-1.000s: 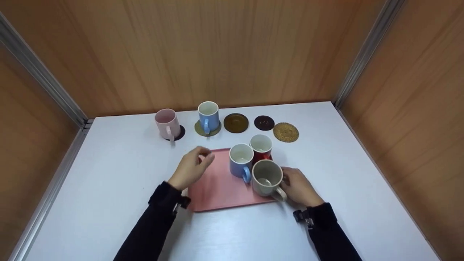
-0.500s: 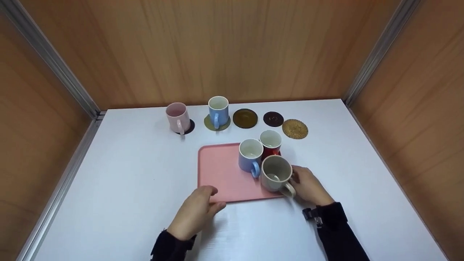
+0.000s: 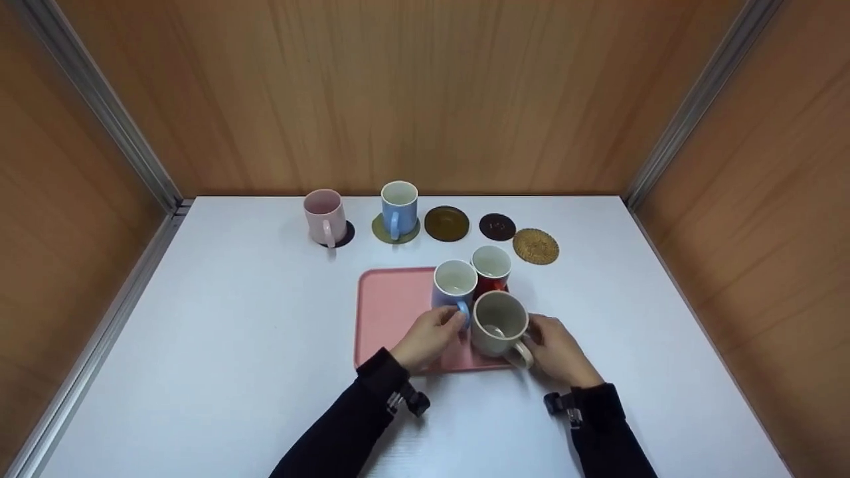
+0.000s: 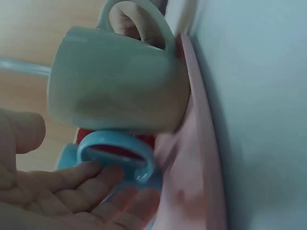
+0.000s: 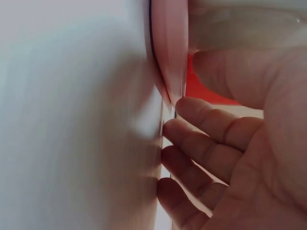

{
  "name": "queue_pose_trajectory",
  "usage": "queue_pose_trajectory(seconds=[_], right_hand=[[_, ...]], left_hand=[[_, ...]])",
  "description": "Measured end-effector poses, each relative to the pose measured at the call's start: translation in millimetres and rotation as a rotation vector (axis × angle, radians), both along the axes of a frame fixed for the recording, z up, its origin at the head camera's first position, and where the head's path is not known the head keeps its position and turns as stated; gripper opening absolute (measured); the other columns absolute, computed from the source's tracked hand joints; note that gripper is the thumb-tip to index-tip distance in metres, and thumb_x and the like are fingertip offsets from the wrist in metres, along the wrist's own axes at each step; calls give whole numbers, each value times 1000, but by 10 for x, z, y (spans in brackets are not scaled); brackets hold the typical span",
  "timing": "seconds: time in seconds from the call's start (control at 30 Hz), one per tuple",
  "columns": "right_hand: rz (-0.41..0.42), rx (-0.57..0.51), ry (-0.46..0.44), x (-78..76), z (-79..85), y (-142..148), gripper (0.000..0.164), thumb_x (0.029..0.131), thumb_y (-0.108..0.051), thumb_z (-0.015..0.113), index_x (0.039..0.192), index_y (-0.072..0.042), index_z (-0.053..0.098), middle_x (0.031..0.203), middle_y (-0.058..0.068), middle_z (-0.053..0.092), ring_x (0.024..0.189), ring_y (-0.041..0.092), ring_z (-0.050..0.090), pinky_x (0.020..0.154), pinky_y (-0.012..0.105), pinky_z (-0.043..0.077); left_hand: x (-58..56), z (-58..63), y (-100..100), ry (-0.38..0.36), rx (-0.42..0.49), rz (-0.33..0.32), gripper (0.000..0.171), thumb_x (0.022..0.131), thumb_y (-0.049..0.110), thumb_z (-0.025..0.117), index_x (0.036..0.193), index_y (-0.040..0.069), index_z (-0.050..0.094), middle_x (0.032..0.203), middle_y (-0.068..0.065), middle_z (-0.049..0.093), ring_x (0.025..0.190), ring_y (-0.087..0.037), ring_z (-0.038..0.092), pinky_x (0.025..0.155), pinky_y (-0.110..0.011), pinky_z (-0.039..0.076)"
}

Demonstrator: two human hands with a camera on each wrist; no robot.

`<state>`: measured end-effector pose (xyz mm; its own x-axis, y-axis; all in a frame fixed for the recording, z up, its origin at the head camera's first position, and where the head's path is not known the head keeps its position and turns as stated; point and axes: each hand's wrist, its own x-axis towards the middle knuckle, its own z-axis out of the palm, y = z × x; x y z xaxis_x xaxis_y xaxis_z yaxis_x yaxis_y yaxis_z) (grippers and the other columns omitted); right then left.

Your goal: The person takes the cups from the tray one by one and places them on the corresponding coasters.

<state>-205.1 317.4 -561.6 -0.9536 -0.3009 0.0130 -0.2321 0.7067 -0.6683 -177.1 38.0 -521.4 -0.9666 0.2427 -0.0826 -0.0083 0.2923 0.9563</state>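
Observation:
My left hand [image 3: 428, 338] reaches over the pink tray [image 3: 382, 312] to the blue mug [image 3: 453, 282]. In the left wrist view its straight fingers [image 4: 91, 187] lie at the blue handle [image 4: 117, 139], with the thumb held apart. My right hand [image 3: 561, 348] is beside the tray's right edge, next to the grey-beige mug [image 3: 495, 342]. The right wrist view shows its fingers [image 5: 206, 148] loosely extended along the tray rim [image 5: 170, 48], thumb above them near that mug's base. A red mug [image 3: 488, 284] with a white inside stands behind, partly hidden by the grey-beige one.
At the back, a pink mug [image 3: 323, 216] stands on a dark coaster [image 3: 346, 234] and a second blue mug [image 3: 400, 211] on an olive coaster [image 3: 415, 231]. Right of them lie a brown coaster [image 3: 447, 224], a dark coaster [image 3: 497, 227] and a woven coaster [image 3: 536, 246]. Wooden panels enclose the table.
My left hand has come down from the tray's left side to its front, then right to the blue mug's handle. The right hand and the mugs keep their places; the head view has shifted slightly.

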Motion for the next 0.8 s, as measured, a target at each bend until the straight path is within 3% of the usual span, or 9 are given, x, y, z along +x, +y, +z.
queue_pose_trajectory(seconds=[0.1,0.2,0.33,0.37,0.4,0.57,0.6,0.7,0.8], right_hand=[[-18,4,12,19,-23,-16,39,102,-9,68,141,-4,67,140,20,70,139,42,60,122,61,42],[-33,2,16,18,-21,-30,40,102,-9,68,141,-5,67,140,21,69,139,43,59,123,62,41],[-36,8,-22,6,-4,-59,44,103,-12,68,146,-6,64,145,21,66,144,43,55,124,64,38],[-38,12,-29,4,0,-63,45,103,-13,68,147,-6,63,146,21,65,145,43,54,125,64,37],[-37,17,-27,1,2,-65,45,103,-12,68,147,-6,63,146,22,65,145,44,53,125,64,37],[-50,38,1,2,3,-43,45,101,-11,69,145,-4,64,144,22,66,143,44,55,124,63,38],[-52,41,2,4,2,-41,45,101,-12,70,145,-4,64,144,22,67,142,44,55,124,63,39],[-50,41,-1,13,-18,-49,44,102,-14,70,144,-5,65,143,22,67,142,44,56,123,64,39],[-61,35,-8,29,-27,-41,44,101,-14,70,144,-6,65,143,21,67,142,43,56,123,64,39]], left_hand=[[-67,-54,91,-65,82,30,37,112,27,55,124,-4,70,99,-18,71,87,-20,62,77,-30,53],[-96,-78,120,-89,130,105,32,110,28,58,108,-3,69,90,-9,64,77,-15,54,65,-24,45],[-99,-76,-58,-41,67,225,33,112,28,54,94,3,64,87,-6,61,78,-16,54,69,-27,46],[-164,-199,-170,6,41,232,36,114,32,50,92,6,64,85,-4,60,79,-16,54,70,-28,46],[-174,-181,-247,29,1,247,37,114,31,47,89,7,62,83,-4,57,78,-17,54,71,-30,46],[-291,27,-498,91,-117,270,39,117,29,40,84,12,53,78,0,48,75,-18,49,71,-31,42],[-264,217,-468,55,-116,286,37,116,25,40,84,11,51,78,0,47,73,-18,49,69,-31,42],[-414,386,-418,47,-36,321,37,117,25,38,85,11,50,78,1,47,69,-15,47,64,-27,41],[-683,512,-278,67,77,355,35,117,24,38,86,11,50,78,0,46,69,-14,46,62,-26,41]])
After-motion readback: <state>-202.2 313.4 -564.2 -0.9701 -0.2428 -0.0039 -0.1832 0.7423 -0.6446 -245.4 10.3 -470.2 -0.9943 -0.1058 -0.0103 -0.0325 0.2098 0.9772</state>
